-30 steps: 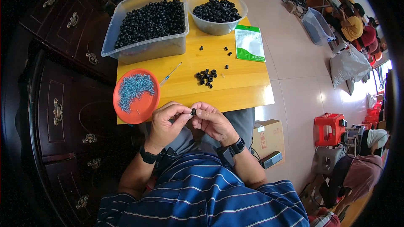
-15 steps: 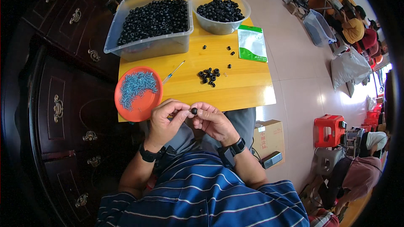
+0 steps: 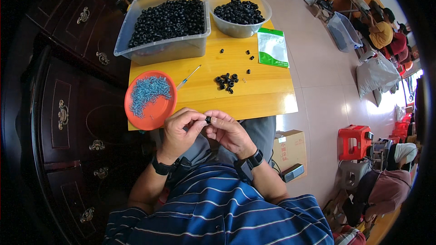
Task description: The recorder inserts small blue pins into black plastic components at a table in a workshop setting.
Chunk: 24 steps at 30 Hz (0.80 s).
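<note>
Just past the table's near edge, a small black round part [image 3: 208,120] is pinched between the fingertips of my left hand [image 3: 179,127] and my right hand [image 3: 228,132]. Both hands are closed on it, thumbs against forefingers. On the yellow table [image 3: 254,104] beyond them lies a small pile of similar black parts [image 3: 225,81], some showing a hole. To the left, an orange-red plate [image 3: 168,109] holds a heap of small bluish metallic pieces [image 3: 147,93], too small to name. A thin screwdriver-like tool [image 3: 186,79] leans at the plate's right edge.
At the table's back stand a large see-through bin [image 3: 175,50] and a round tub [image 3: 238,28], both filled with black parts. A green-and-white packet [image 3: 273,50] lies at right. Dark drawers [image 3: 61,113] flank the left; a cardboard box [image 3: 290,147] stands by my right leg.
The black part has turned slightly and shifted a little left between my fingertips. Both hands keep their pinch; the things on the table lie as before.
</note>
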Motion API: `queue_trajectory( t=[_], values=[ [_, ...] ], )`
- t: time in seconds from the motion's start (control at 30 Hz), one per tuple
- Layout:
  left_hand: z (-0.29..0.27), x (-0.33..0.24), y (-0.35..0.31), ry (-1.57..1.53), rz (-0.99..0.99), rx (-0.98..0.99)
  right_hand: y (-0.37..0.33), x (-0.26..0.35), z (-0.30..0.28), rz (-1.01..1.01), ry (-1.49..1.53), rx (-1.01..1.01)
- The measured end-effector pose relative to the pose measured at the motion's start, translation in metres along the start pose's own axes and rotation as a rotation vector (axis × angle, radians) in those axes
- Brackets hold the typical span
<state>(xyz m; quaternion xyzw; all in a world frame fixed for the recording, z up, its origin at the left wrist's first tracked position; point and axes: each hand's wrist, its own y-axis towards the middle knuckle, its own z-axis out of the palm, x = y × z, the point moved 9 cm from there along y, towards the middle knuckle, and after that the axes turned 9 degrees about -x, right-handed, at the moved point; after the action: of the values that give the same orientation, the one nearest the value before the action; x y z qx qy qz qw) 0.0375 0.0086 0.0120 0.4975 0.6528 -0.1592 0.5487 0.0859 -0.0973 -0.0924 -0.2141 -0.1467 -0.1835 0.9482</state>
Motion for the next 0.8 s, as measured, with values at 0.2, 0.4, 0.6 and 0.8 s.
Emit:
queue_trajectory(
  t=[0.2,0.4,0.6,0.8],
  values=[
    [0.003,-0.011,0.001,0.075,0.109,0.009,0.002,0.0,-0.007,-0.019,-0.022,-0.009],
    [0.005,-0.014,0.001,0.075,0.134,0.023,0.001,-0.001,-0.009,-0.034,-0.074,-0.023],
    [0.012,-0.016,0.004,0.074,0.165,0.039,-0.001,0.002,-0.005,-0.018,-0.006,0.051],
    [0.04,-0.034,0.004,0.242,0.362,0.038,-0.005,0.015,-0.005,-0.066,0.137,0.09]
  ],
)
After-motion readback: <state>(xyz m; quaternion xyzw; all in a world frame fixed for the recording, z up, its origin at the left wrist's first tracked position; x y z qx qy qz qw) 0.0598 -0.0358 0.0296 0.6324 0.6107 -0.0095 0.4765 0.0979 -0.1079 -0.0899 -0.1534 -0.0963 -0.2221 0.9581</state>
